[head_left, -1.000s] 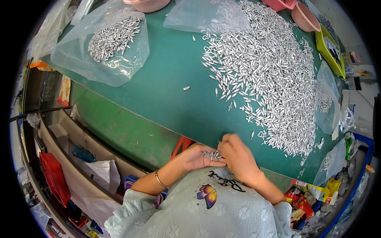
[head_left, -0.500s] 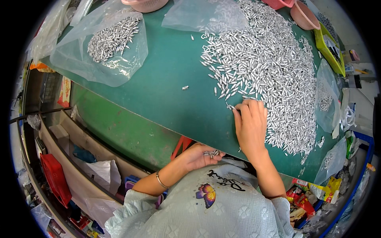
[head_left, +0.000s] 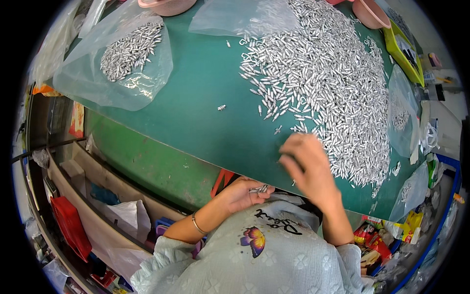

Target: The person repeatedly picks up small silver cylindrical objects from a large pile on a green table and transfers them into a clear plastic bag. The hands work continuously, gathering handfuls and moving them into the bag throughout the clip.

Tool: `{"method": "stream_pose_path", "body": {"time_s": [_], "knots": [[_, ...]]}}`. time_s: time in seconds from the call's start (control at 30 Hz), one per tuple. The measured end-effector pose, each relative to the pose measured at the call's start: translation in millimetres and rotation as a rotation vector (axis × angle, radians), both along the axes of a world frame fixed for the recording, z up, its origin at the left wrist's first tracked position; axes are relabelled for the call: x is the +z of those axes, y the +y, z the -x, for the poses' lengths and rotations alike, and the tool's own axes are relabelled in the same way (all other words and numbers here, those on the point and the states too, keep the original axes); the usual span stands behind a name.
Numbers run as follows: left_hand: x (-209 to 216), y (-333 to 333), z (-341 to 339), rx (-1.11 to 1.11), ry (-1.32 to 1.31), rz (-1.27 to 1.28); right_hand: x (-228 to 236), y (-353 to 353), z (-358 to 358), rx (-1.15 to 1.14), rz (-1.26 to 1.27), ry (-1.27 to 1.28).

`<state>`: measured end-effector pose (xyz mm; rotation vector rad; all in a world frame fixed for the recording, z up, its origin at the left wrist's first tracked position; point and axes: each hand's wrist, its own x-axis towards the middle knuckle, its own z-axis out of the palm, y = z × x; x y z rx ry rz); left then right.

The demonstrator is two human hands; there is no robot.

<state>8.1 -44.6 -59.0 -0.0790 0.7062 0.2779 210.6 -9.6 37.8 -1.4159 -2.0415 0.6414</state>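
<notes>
The right hand [head_left: 313, 169] has just drawn back from the near left edge of the pile [head_left: 342, 98] toward the person; half a second ago its fingertips were down at that edge. This reads as a move between the pile and the left hand [head_left: 239, 196], which has stayed nearer the person than the pile. The right grip is motion-blurred, thumb apart from the bent fingers; I cannot tell whether it pinches anything. The left grip is curled loosely round a few parts [head_left: 258, 189].

The parts are small, silvery and shiny, mostly slim and tapered to a point, those in the palm lying side by side. The pile is loose and dense, spread over the table [head_left: 196, 98], with scattered parts along its left edge. A cross-shaped piece [head_left: 277, 130] lies just off that edge, a stubby piece [head_left: 222, 107] farther left of the pile, and a bag [head_left: 147, 90] of similar parts well left.
</notes>
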Motion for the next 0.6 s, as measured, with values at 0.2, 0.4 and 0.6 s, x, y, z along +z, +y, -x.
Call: {"method": "stream_pose_path", "body": {"time_s": [0.2, 0.4, 0.6], "knots": [[2.0, -5.3, 0.3, -0.101, -0.094, -0.335, 7.3, 36.2, -31.8, -0.295, -0.031, -0.046], [11.7, -11.1, -4.6, -0.18, -0.17, -0.207, -7.0, 62.4, -22.1, -0.115, 0.003, 0.04], [18.4, -14.7, -6.1, -0.22, -0.079, -0.268, -5.7, 69.9, -31.2, -0.118, 0.002, 0.118]]}}
